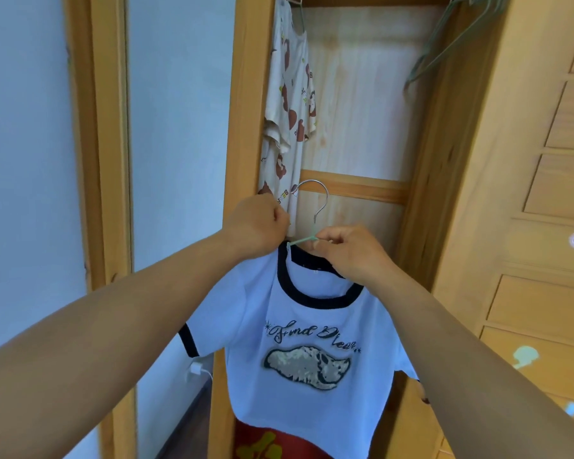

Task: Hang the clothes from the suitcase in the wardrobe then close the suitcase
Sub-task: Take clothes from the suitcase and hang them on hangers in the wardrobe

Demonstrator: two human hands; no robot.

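A white T-shirt (299, 385) with a black collar and a printed cat design hangs in front of me on a green hanger (304, 240) with a silver hook. My left hand (257, 226) grips the shirt's left shoulder at the collar. My right hand (348, 251) pinches the hanger's green arm at the neck opening. Both hands are held before the open wooden wardrobe (362, 127). A cream shirt with brown bears (290, 104) hangs inside at the left. The suitcase is out of view.
Several empty green hangers (444, 38) hang at the wardrobe's upper right. The wardrobe's open door (544, 193) stands at the right. A pale wall and wooden frame (96, 144) are at the left. Something red (272, 442) lies low inside the wardrobe.
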